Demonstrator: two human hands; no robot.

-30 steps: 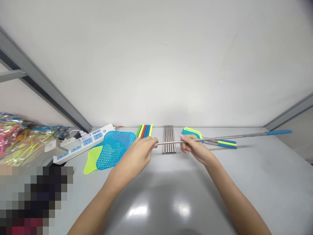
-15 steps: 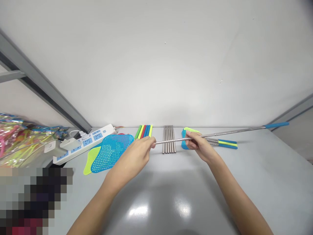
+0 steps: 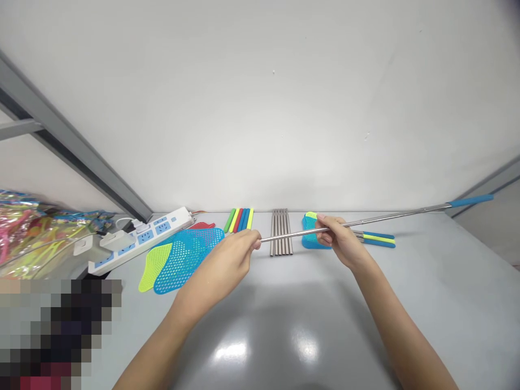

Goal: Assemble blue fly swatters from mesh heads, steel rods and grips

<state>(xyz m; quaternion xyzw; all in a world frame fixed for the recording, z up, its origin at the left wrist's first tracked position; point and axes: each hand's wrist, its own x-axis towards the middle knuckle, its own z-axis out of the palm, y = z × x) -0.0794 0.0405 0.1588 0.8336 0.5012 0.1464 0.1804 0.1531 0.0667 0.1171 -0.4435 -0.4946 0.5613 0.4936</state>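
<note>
Left of the steel tubes (image 3: 280, 223), the left hand (image 3: 227, 257) had its fingers closed around the telescopic rod (image 3: 376, 219); right of the tubes, the right hand's (image 3: 341, 241) fingers pinched it. The rod passed over the tubes.

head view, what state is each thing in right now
Rod: drawn out long
Left hand: shut on rod end
Right hand: pinching rod
Metal tubes: side by side
Colored tubes: side by side
Blue mesh: overlapping yellow mesh
Power strip: plugs inserted
Swatters: partly hidden
Plastic bags: filled
</note>
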